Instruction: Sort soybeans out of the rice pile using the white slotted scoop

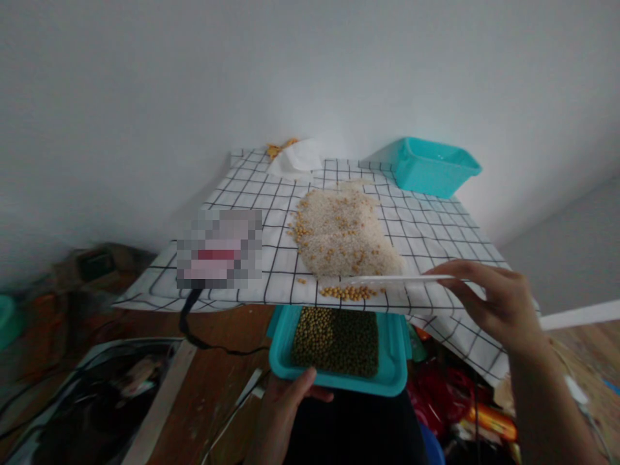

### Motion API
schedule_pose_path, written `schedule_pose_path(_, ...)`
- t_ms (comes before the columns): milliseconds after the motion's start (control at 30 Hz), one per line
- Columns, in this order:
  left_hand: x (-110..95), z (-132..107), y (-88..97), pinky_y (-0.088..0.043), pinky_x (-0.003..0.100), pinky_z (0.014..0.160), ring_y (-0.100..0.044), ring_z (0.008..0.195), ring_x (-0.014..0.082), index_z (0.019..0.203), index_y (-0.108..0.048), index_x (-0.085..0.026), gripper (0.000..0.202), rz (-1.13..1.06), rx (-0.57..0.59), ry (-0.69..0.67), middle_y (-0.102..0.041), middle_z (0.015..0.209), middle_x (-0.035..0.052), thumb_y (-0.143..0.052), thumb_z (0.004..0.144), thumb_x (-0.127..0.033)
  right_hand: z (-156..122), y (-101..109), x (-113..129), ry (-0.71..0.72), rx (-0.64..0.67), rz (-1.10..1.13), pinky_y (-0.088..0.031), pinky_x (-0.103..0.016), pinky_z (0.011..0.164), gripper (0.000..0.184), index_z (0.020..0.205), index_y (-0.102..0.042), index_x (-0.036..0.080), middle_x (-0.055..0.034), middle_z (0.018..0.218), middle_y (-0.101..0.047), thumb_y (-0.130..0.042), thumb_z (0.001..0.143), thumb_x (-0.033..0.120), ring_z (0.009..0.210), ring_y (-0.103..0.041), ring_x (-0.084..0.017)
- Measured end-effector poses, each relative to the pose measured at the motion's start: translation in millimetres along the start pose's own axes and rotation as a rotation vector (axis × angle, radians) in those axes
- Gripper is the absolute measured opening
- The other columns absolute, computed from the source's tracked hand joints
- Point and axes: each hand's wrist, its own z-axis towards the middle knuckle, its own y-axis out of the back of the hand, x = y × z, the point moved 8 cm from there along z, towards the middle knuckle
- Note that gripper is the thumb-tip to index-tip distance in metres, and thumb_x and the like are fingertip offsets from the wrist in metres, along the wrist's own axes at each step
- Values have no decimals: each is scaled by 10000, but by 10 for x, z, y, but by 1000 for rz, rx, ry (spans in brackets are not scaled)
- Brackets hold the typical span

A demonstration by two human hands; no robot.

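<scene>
Below the table's front edge, my left hand [293, 394] grips the near rim of a teal plastic container [394, 378], thumb on top. Yellow soybeans [311, 332] fill its left side and dark green beans [356, 342] the rest. Pinched in my right hand [494, 300] is a slim white utensil [387, 279], seen edge-on, so its exact kind is unclear. It lies across the front of a rice pile [339, 226] that has soybeans scattered through it. A small row of loose soybeans [349, 294] sits between the utensil and the table edge.
A teal bin [436, 169] stands at the table's back right. White tissue [298, 159] lies at the back left. A pixelated item [217, 248] rests on the checked tablecloth [261, 258], a dark strap hanging from it. Walls rise behind; clutter surrounds the floor.
</scene>
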Motion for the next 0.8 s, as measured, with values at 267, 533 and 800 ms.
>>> schedule_pose_path(267, -22, 19, -20, -632, 316, 410, -751, 584, 245, 629, -767, -190, 288, 1, -8, -11, -828, 713, 20, -974, 483, -328, -73, 88, 25, 7, 0, -11, -586, -202, 654, 200, 1025, -694, 268, 9, 911, -801, -609, 924, 118, 723, -759, -141)
schedule_pose_path(533, -28, -15, -57, -630, 295, 423, -748, 576, 228, 660, -788, -188, 258, -42, 34, -13, -821, 682, 2, -967, 521, -313, -100, 55, 72, 29, 31, -1, -584, -183, 686, 214, 1030, -673, 254, 3, 927, -797, -583, 938, 84, 767, -760, -132)
schedule_pose_path(800, 16, 26, -7, -641, 325, 440, -764, 628, 250, 679, -796, -193, 244, -22, 34, -18, -836, 757, 9, -960, 547, -316, -99, 84, 104, 33, 13, -14, -574, -156, 688, 213, 1040, -670, 247, 1, 915, -794, -579, 941, 81, 770, -757, -117)
